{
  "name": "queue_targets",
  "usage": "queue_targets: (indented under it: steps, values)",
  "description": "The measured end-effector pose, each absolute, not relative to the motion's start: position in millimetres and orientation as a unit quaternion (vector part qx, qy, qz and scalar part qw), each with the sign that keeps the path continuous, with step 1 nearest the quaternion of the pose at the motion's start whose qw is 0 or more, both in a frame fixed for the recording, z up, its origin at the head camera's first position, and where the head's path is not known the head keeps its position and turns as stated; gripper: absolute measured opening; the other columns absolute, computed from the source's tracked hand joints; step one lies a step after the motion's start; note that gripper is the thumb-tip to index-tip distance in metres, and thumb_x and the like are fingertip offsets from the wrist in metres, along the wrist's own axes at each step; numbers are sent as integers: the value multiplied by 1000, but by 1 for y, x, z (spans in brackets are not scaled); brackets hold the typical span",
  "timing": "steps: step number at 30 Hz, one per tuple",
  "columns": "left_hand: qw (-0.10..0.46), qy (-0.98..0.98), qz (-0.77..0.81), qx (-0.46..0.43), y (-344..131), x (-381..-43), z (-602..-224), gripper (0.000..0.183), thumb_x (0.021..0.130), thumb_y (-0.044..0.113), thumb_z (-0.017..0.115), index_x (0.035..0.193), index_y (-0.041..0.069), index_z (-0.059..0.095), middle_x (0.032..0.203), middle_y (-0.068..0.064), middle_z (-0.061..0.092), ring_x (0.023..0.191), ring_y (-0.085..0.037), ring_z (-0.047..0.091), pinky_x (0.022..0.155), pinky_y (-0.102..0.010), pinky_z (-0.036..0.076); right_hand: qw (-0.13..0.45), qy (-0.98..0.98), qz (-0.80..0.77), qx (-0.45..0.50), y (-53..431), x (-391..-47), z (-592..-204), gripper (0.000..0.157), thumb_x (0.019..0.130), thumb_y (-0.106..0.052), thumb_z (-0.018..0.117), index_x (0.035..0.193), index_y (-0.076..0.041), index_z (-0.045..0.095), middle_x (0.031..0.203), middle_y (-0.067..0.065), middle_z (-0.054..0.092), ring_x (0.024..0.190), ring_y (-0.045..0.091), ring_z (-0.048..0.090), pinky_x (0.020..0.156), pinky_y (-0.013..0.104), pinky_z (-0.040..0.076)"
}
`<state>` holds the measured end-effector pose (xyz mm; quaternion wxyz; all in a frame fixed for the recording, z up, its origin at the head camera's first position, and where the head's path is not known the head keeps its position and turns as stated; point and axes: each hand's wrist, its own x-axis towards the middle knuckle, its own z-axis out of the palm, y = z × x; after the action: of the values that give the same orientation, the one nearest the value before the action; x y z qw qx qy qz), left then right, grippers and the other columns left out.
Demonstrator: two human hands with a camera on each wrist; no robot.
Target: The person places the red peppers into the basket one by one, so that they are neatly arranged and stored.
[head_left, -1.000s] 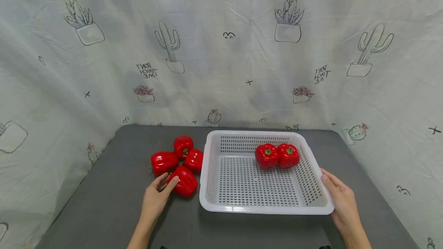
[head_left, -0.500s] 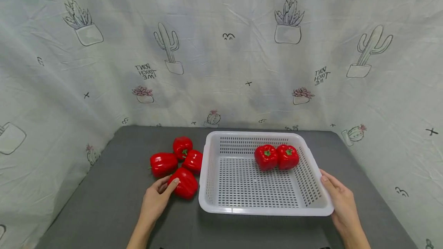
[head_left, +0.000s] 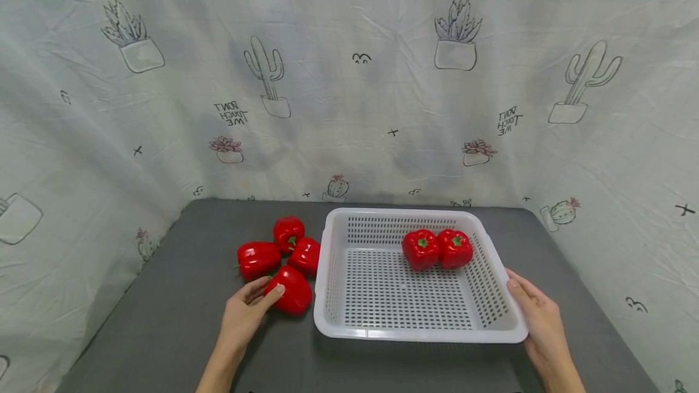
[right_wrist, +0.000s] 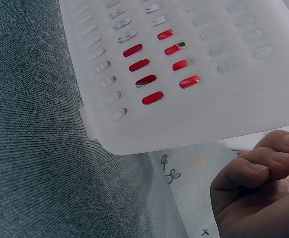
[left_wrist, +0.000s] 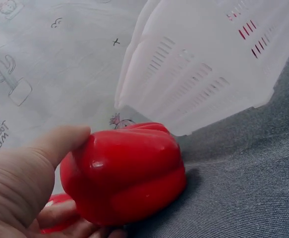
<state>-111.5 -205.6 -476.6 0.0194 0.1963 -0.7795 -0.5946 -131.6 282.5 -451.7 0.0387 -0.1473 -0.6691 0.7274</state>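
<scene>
Just left of the white basket (head_left: 420, 335), the left hand (head_left: 241, 314) has its grip around a red pepper (head_left: 292, 293) — the right hand (head_left: 540, 319) grips the basket's right edge, probably for steadiness.

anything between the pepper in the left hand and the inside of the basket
Yes: the left wall of the white basket stands between the red pepper in the left hand and the basket's inside. No other thing shows in between.
</scene>
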Motion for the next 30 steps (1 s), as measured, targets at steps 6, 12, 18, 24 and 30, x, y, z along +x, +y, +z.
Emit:
queue_targets:
  steps: [6,12,18,24,30]
  values:
    - [44,-762,-622,175,-208,-112,-477,82,74,52,82,138,12,50,139,-11,50,122,-30,50,96,-38,48,36,-670,726,-150,282,-131,-451,68,94,-40,65,147,-4,44,104,-18,67,93,5,66,71,29,57]
    - [61,-754,-630,173,-209,-112,-478,76,76,47,83,136,13,53,137,-7,51,120,-26,49,81,-15,47,34,-679,715,-162,281,-132,-451,70,93,-43,65,148,-5,43,104,-19,65,92,4,66,71,28,56]
    - [91,-742,-638,185,-208,-111,-478,77,74,46,85,135,10,55,135,-10,54,120,-23,49,83,-7,41,38,-670,727,-146,282,-131,-451,67,94,-40,66,147,-4,45,104,-17,67,93,6,66,71,29,57]
    - [117,-718,-659,193,-206,-110,-473,76,75,43,85,136,9,56,137,-10,51,125,-29,45,77,-6,44,39,-674,722,-150,281,-131,-451,68,94,-41,65,147,-4,44,105,-18,66,93,5,66,71,28,56]
    - [140,-703,-670,192,-204,-109,-471,74,74,37,87,136,9,57,137,-8,50,127,-29,42,76,-7,46,35,-682,710,-172,279,-132,-449,71,93,-44,65,148,-5,43,106,-18,64,94,4,65,73,27,56]
